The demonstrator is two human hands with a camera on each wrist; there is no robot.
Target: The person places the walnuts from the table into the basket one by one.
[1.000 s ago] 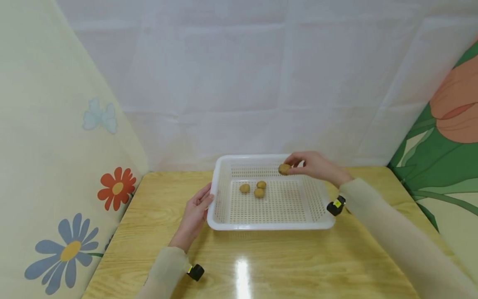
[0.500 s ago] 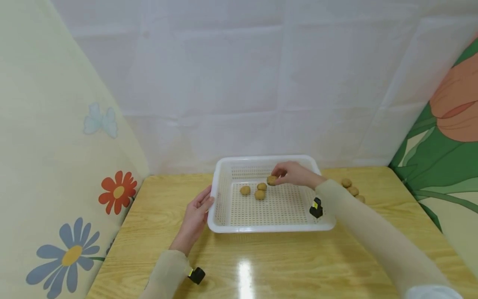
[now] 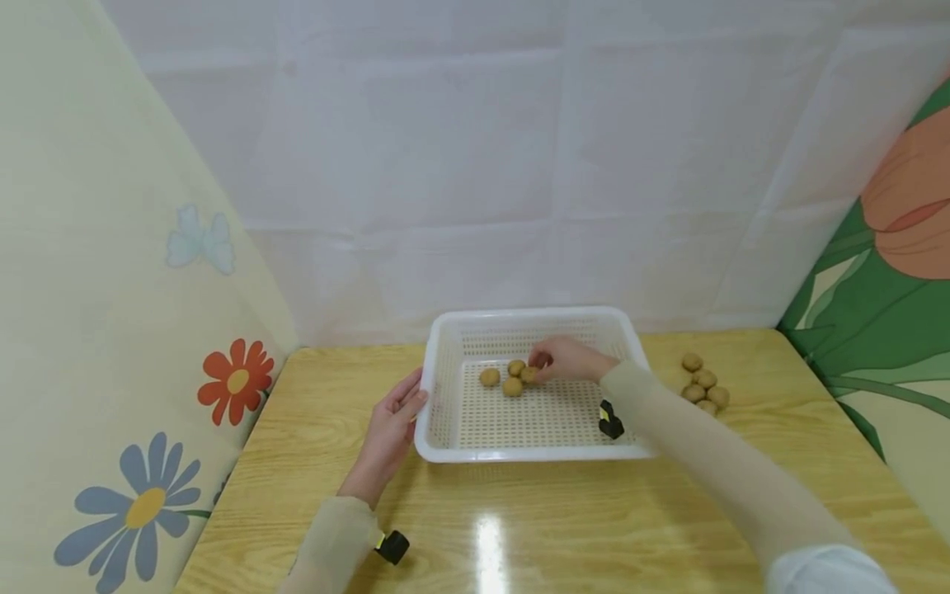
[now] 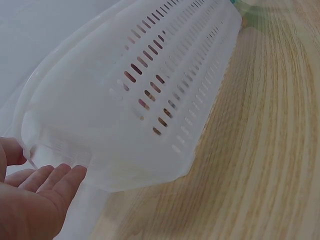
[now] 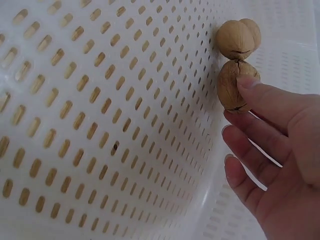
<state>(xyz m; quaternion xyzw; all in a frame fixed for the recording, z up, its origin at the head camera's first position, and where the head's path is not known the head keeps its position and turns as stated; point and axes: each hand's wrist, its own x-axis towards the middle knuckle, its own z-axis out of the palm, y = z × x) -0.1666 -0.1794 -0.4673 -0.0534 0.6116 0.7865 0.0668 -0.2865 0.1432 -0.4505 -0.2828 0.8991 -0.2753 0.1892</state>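
A white perforated plastic basket [image 3: 519, 454] rests on the wooden table. My left hand [image 3: 387, 422] grips its left rim, the thumb on top and the fingers under the lip, as the left wrist view also shows. Inside the basket, my right hand [image 3: 570, 360] pinches a walnut [image 5: 231, 87] between thumb and forefinger, low over the slotted floor. Its shell has a dark crack. It touches another walnut [image 5: 234, 40] in the right wrist view. Close by lie a walnut [image 3: 512, 387] in front, a walnut [image 3: 516, 367] behind and a walnut [image 3: 489, 377] to the left.
To the right of the basket several walnuts [image 3: 705, 388] lie grouped on the wooden table [image 3: 445, 528]. A white cloth backdrop [image 3: 416, 165] stands right behind the table, with flower-printed panels on both sides.
My right hand has moved left and down into the basket with the walnut, bringing it beside the others. The walnuts on the table have come into view. My left hand stays on the rim.
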